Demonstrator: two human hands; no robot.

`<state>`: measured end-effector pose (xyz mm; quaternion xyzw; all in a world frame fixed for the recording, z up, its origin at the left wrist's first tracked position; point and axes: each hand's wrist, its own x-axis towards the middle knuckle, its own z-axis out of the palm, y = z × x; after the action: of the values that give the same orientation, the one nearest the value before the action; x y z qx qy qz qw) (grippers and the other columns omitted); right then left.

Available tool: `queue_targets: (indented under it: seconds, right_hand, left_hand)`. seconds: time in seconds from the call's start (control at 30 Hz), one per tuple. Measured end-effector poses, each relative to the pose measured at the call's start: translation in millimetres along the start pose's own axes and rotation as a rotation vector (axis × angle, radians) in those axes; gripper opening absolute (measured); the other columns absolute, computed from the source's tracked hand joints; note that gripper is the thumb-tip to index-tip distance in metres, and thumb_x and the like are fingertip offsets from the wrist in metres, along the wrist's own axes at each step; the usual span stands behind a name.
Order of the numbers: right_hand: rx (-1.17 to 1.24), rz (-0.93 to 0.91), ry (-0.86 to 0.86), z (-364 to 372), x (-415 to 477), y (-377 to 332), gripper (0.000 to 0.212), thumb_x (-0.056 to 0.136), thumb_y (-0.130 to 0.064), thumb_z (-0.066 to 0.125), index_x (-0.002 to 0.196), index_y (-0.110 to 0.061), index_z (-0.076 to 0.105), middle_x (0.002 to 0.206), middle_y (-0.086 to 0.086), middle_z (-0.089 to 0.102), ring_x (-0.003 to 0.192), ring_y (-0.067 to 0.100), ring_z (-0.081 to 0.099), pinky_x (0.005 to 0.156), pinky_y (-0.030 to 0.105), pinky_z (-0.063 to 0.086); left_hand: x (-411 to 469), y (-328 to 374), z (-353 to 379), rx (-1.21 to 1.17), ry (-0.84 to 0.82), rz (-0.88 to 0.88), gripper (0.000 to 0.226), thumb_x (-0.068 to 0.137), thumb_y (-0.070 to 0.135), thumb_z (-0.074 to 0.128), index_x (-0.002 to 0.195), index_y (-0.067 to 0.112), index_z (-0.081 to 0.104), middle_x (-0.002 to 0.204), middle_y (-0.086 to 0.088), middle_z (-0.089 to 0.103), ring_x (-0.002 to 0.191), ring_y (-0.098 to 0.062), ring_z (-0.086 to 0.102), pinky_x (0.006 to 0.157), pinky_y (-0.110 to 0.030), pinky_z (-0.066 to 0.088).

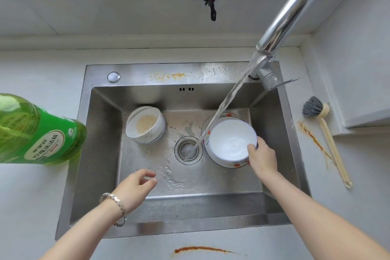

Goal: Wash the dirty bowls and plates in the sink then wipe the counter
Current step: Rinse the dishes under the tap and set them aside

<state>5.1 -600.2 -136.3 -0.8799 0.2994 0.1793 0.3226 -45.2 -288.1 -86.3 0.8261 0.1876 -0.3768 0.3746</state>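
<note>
Your right hand (pixel 262 157) has its grip on the rim of the white bowl (pixel 231 140), holding it over the flowered plate (pixel 212 159) at the right of the sink (pixel 101 143), just beside the running water (pixel 223 108). Your left hand (pixel 136 184) hangs with a loosely curled grip (holding nothing). A dirty bowl (pixel 145 125) sits back left; orange streaks (pixel 202 249) mark the worktop (pixel 31 196).

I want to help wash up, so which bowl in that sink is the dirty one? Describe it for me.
Look into the steel sink, at its floor left of the round drain. A white bowl lies tilted there, mouth toward the viewer. Unlike the clean-looking bowl that the right hand grips on the right, its inside is coated with yellowish food.
</note>
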Motion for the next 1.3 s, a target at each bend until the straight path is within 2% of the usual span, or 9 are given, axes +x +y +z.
queue_targets:
  seconds: [0.17,0.33,0.53,0.6,0.77,0.9,1.03,1.17,1.3]
  right_hand:
    - [0.010,-0.036,0.000,2.0,5.3,2.5,0.041,0.093,-0.020,0.039,0.132,-0.013,0.048,0.117,0.014,0.060,0.102,0.032,0.055,0.084,0.043,0.052]
    - [0.025,-0.017,-0.013,8.9,14.7,6.9,0.042,0.090,-0.023,0.039,0.132,-0.017,0.047,0.118,0.013,0.059,0.099,0.034,0.058,0.079,0.051,0.055]
    - [-0.094,-0.040,-0.003,8.5,-13.2,7.7,0.045,0.096,-0.036,0.040,0.137,-0.017,0.037,0.108,0.015,0.063,0.098,0.040,0.057,0.079,0.041,0.046]
    - [-0.139,-0.074,-0.096,18.1,-43.3,2.6,0.040,0.095,-0.035,0.045,0.130,-0.016,0.044,0.095,0.012,0.065,0.093,0.035,0.057,0.074,0.036,0.042]
    - [-0.291,-0.226,-0.562,79.4,-86.7,-37.7,0.026,0.092,-0.033,0.051,0.110,-0.018,0.062,0.074,-0.006,0.060,0.080,0.019,0.059,0.073,0.027,0.043]
    - [0.039,-0.119,-0.656,151.7,-74.2,-106.5,0.045,0.093,-0.032,0.052,0.133,-0.016,0.040,0.073,0.004,0.060,0.058,0.017,0.059,0.057,0.025,0.047]
    - [0.421,0.224,-0.570,198.2,-35.7,-173.1,0.070,0.093,-0.040,0.050,0.145,-0.019,0.007,0.114,0.022,0.056,0.067,0.029,0.064,0.058,0.035,0.055]
    - [0.546,0.334,-0.498,221.3,-10.7,-193.8,0.056,0.096,-0.027,0.045,0.141,-0.010,0.018,0.127,0.018,0.046,0.092,0.046,0.063,0.075,0.049,0.056]
    - [0.631,0.309,-0.479,218.5,-16.2,-189.9,0.045,0.093,-0.013,0.045,0.135,-0.008,0.030,0.128,0.020,0.045,0.088,0.040,0.062,0.075,0.046,0.056]
  left_hand:
    - [2.1,4.9,0.3,-0.013,0.008,-0.022,0.011,0.092,0.023,0.053,0.102,0.025,0.054,0.100,-0.005,0.065,0.094,-0.025,0.064,0.074,-0.028,0.046]
    - [2.4,2.8,-6.1,-0.004,0.023,-0.042,0.012,0.092,0.024,0.052,0.104,0.025,0.054,0.103,-0.006,0.066,0.095,-0.025,0.065,0.074,-0.026,0.046]
    - [0.9,-3.3,-9.8,-0.046,0.021,-0.066,0.019,0.091,0.024,0.052,0.109,0.019,0.057,0.102,-0.006,0.065,0.097,-0.026,0.064,0.076,-0.028,0.047]
    - [0.6,-7.1,-12.8,-0.068,0.018,-0.069,0.020,0.092,0.023,0.051,0.110,0.019,0.057,0.103,-0.006,0.065,0.098,-0.026,0.064,0.075,-0.027,0.045]
    - [7.3,-27.9,-28.4,-0.095,0.017,-0.094,0.028,0.092,0.025,0.050,0.119,0.016,0.055,0.104,-0.005,0.064,0.097,-0.025,0.064,0.086,-0.032,0.048]
    - [20.5,-48.0,-41.8,-0.086,0.036,-0.090,0.029,0.093,0.026,0.049,0.120,0.017,0.054,0.097,0.000,0.062,0.092,-0.019,0.062,0.073,-0.024,0.044]
    - [37.4,-59.8,-54.5,-0.078,0.050,-0.055,0.028,0.093,0.027,0.048,0.120,0.019,0.054,0.080,0.009,0.054,0.070,-0.008,0.052,0.059,-0.018,0.039]
    - [47.5,-62.7,-64.4,-0.090,0.058,-0.017,0.027,0.094,0.027,0.047,0.119,0.020,0.053,0.079,0.011,0.053,0.073,-0.007,0.052,0.062,-0.013,0.037]
    - [46.3,-64.4,-68.6,-0.124,0.035,-0.009,0.025,0.094,0.027,0.047,0.118,0.021,0.054,0.082,0.008,0.055,0.075,-0.009,0.054,0.064,-0.013,0.038]
